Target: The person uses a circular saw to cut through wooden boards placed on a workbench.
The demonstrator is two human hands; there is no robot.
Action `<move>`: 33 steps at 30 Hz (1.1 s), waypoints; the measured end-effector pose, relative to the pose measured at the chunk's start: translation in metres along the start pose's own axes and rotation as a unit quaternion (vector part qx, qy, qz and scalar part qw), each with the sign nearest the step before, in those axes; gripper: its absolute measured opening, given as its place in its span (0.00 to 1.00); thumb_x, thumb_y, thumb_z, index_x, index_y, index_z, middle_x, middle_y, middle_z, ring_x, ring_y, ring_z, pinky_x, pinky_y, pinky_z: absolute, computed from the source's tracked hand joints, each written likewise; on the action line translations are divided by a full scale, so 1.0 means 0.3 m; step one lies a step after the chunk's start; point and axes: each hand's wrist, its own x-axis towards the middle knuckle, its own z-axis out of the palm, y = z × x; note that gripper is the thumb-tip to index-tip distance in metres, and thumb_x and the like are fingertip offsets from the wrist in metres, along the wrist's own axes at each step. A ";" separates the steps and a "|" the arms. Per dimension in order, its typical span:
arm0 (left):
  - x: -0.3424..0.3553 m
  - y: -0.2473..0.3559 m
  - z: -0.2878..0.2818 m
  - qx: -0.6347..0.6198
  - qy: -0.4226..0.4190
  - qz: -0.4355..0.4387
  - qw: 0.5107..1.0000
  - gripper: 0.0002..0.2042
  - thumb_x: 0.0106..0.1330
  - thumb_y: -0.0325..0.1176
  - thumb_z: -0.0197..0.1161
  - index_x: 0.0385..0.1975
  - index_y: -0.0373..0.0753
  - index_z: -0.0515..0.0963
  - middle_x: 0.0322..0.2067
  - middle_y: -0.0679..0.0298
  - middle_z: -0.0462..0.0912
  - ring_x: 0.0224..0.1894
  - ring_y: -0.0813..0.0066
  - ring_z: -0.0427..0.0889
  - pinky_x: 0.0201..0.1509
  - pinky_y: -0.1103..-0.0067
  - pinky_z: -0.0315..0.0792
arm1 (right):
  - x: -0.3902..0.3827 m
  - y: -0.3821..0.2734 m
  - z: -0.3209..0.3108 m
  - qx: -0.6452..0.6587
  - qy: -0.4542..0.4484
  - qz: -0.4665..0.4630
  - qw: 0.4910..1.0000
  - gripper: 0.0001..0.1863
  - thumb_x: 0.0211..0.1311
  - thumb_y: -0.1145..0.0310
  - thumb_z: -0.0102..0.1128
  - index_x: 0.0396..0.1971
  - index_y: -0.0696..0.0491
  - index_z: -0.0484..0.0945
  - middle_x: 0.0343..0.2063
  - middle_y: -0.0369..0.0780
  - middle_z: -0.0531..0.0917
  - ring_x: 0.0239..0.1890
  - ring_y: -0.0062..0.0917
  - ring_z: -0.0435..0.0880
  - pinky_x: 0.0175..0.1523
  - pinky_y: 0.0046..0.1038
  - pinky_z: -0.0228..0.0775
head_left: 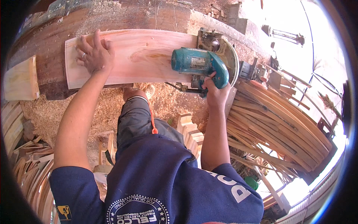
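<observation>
A wide, pale pinkish wooden board (138, 56) lies across the dark, worn workbench (52, 71). On its left end rests my left hand (96, 56), fingers spread and pressing flat, a ring on one finger. My right hand (216, 89) is wrapped round the rear handle of a teal circular saw (194, 61). The saw sits over the board's right end, its round guard (231, 61) to the right of the motor. The blade itself is hidden beneath the saw and guard.
Sawdust (164, 99) covers the ground below the bench. Stacked thin wooden strips (276, 123) lie at the right. Another light board piece (20, 80) is at the far left, above more scrap wood (33, 171). Wooden blocks (190, 132) stand near my legs.
</observation>
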 end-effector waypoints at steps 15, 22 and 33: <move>0.002 0.008 -0.020 0.015 -0.013 -0.003 1.000 0.29 0.72 0.56 0.55 0.74 0.69 0.63 0.79 0.51 0.51 0.78 0.32 0.50 0.69 0.32 0.50 | 0.024 -0.012 0.014 -0.002 0.016 -0.003 1.000 0.07 0.57 0.78 0.65 0.35 0.55 0.79 0.22 0.33 0.80 0.23 0.16 0.79 0.30 0.22 0.70; -0.002 0.010 -0.014 0.008 -0.006 -0.002 1.000 0.30 0.72 0.56 0.55 0.75 0.69 0.60 0.79 0.49 0.51 0.77 0.30 0.50 0.70 0.33 0.50 | 0.029 -0.032 0.026 -0.002 0.025 -0.007 1.000 0.06 0.57 0.77 0.66 0.33 0.55 0.79 0.22 0.33 0.80 0.23 0.16 0.79 0.30 0.22 0.70; 0.010 0.026 -0.035 -0.003 -0.018 -0.008 1.000 0.29 0.72 0.54 0.56 0.73 0.67 0.64 0.79 0.47 0.50 0.78 0.28 0.48 0.71 0.31 0.48 | 0.142 -0.052 0.035 0.000 0.000 -0.023 1.000 0.08 0.56 0.77 0.65 0.36 0.56 0.79 0.24 0.34 0.81 0.24 0.17 0.79 0.30 0.23 0.72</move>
